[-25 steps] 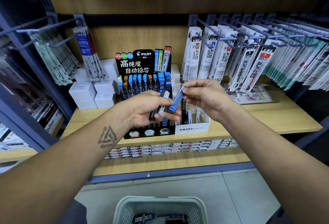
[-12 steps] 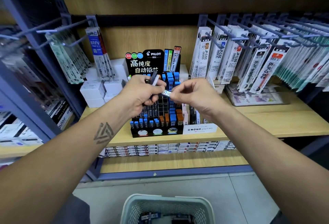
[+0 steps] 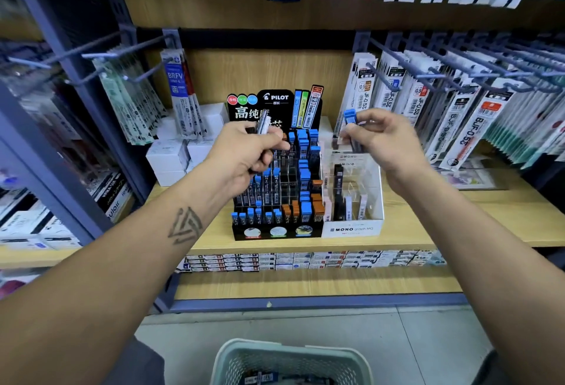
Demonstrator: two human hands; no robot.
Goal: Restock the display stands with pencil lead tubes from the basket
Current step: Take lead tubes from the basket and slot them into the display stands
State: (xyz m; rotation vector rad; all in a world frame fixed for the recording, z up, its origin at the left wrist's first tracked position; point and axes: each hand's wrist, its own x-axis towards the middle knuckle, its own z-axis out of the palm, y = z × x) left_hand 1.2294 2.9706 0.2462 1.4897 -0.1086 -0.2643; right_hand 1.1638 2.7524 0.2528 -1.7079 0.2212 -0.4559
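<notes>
Both arms are reaching over a wooden shelf (image 3: pixel 458 231): left hand (image 3: pixel 244 155) gripping several lead tubes (image 3: pixel 262 124), right hand (image 3: pixel 382 140) pinching a blue-capped lead tube (image 3: pixel 350 117) above the Pilot display stand (image 3: pixel 275 201).

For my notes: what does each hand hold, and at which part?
Right hand pinches a blue-capped tube below its cap; left hand grips several tubes by their lower parts.

Basket (image 3: pixel 227 360) cut off by the bottom edge — contents indistinct, hanging packets (image 3: pixel 128 103) at left blurred (print unreadable)
</notes>
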